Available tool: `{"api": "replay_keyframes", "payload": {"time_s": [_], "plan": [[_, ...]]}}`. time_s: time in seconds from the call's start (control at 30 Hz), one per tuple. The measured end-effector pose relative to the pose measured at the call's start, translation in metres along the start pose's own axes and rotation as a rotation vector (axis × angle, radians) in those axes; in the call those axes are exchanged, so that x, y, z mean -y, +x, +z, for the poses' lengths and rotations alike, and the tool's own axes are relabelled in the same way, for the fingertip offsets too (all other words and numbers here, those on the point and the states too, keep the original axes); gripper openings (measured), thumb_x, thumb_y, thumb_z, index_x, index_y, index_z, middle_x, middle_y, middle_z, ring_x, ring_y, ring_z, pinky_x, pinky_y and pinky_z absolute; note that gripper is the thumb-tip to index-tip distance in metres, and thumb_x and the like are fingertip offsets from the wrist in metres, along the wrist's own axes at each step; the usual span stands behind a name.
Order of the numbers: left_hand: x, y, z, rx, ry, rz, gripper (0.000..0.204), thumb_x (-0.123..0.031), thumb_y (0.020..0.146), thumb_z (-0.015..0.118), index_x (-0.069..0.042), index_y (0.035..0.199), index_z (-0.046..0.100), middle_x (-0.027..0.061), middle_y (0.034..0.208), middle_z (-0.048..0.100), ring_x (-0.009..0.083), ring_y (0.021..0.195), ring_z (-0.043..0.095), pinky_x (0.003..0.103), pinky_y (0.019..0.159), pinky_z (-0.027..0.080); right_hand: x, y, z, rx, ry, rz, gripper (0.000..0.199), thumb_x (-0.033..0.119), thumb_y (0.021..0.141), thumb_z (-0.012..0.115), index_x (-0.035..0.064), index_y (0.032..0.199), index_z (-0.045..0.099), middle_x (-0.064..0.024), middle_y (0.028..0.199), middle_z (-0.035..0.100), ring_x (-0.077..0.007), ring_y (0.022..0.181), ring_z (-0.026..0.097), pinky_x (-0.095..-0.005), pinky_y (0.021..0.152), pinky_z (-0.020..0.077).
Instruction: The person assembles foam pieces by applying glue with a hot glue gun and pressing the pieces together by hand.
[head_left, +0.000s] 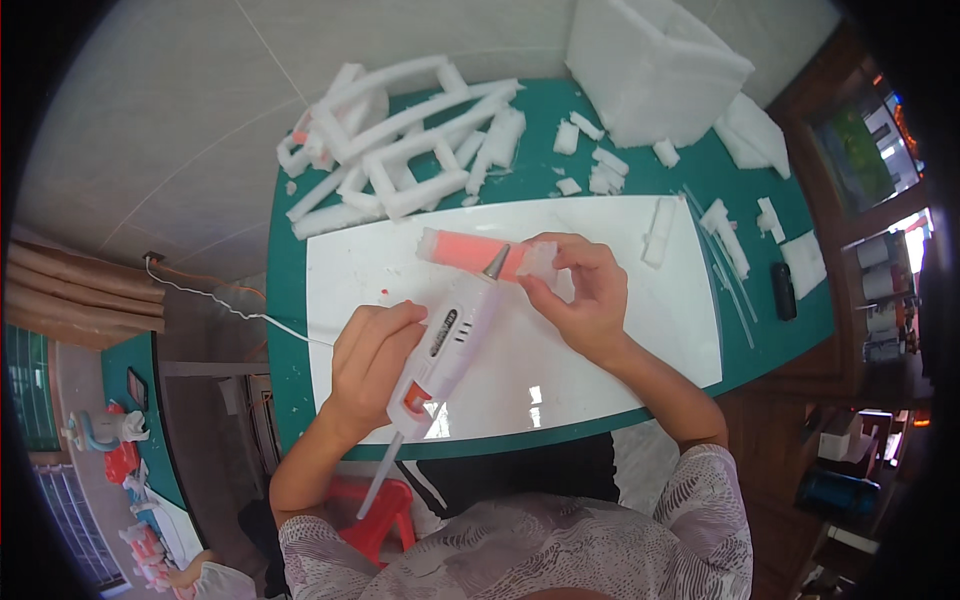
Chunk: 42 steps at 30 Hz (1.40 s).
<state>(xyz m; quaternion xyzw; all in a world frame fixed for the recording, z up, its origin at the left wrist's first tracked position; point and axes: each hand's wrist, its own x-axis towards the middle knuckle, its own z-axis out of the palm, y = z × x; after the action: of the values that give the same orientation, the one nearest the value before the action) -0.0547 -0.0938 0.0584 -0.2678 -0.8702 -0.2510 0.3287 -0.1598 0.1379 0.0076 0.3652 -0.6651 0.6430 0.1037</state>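
Note:
My left hand (370,355) grips a white glue gun (445,345) with an orange trigger; its metal nozzle points up at a foam strip with an orange-pink face (465,248). My right hand (583,290) pinches the right end of that strip, which lies on a white board (600,230) over the green table (290,330). The nozzle tip touches or nearly touches the strip near my right fingers. A clear glue stick sticks out of the gun's back toward my lap.
Several white foam strips and frames (400,140) lie piled at the table's far left. A big white foam block (650,65) stands at the far right with small offcuts (600,170) around it. A black object (783,290) lies at the right edge. A white cord (220,305) runs left.

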Motion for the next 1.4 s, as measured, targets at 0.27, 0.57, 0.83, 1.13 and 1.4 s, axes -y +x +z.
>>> {"api": "replay_keyframes", "payload": {"time_s": [0.27, 0.57, 0.83, 1.13, 1.4], "plan": [[0.005, -0.011, 0.028, 0.024, -0.021, 0.027, 0.037, -0.009, 0.057, 0.071, 0.008, 0.090, 0.063, 0.0193, 0.099, 0.064, 0.0309, 0.074, 0.061, 0.035, 0.062, 0.050, 0.003, -0.006, -0.012, 0.048, -0.179, -0.184, 0.047, -0.012, 0.071, 0.074, 0.0073, 0.104, 0.048, -0.0244, 0.112, 0.063, -0.0307, 0.099, 0.063, -0.0380, 0.081, 0.0509], [0.004, -0.013, 0.034, 0.061, -0.095, -0.005, 0.035, -0.007, 0.060, 0.073, 0.007, 0.090, 0.063, 0.0190, 0.098, 0.064, 0.0301, 0.072, 0.061, 0.035, 0.061, 0.050, 0.002, -0.003, -0.014, 0.029, -0.245, -0.286, 0.047, -0.009, 0.066, 0.079, 0.0077, 0.100, 0.051, -0.0220, 0.109, 0.065, -0.0335, 0.095, 0.065, -0.0366, 0.077, 0.0532], [0.006, -0.013, 0.035, 0.075, -0.106, -0.006, 0.035, -0.008, 0.060, 0.073, 0.007, 0.091, 0.063, 0.0187, 0.098, 0.064, 0.0300, 0.072, 0.060, 0.035, 0.061, 0.050, 0.002, -0.003, -0.016, 0.069, -0.296, -0.286, 0.050, -0.011, 0.067, 0.077, 0.0080, 0.104, 0.049, -0.0245, 0.111, 0.064, -0.0344, 0.097, 0.064, -0.0384, 0.079, 0.0520], [0.005, -0.011, 0.035, 0.078, -0.126, -0.006, 0.036, -0.008, 0.060, 0.072, 0.007, 0.090, 0.062, 0.0189, 0.098, 0.063, 0.0300, 0.071, 0.060, 0.035, 0.061, 0.049, 0.004, -0.003, -0.016, 0.079, -0.296, -0.269, 0.049, -0.011, 0.068, 0.077, 0.0077, 0.104, 0.049, -0.0244, 0.110, 0.064, -0.0340, 0.097, 0.065, -0.0380, 0.080, 0.0517], [0.005, -0.013, 0.035, 0.079, -0.142, -0.018, 0.036, -0.006, 0.060, 0.073, 0.007, 0.091, 0.061, 0.0191, 0.098, 0.063, 0.0306, 0.072, 0.060, 0.036, 0.061, 0.049, 0.005, -0.003, -0.013, 0.063, -0.291, -0.262, 0.047, -0.010, 0.069, 0.077, 0.0075, 0.102, 0.049, -0.0240, 0.109, 0.065, -0.0335, 0.097, 0.065, -0.0374, 0.079, 0.0521]]}}
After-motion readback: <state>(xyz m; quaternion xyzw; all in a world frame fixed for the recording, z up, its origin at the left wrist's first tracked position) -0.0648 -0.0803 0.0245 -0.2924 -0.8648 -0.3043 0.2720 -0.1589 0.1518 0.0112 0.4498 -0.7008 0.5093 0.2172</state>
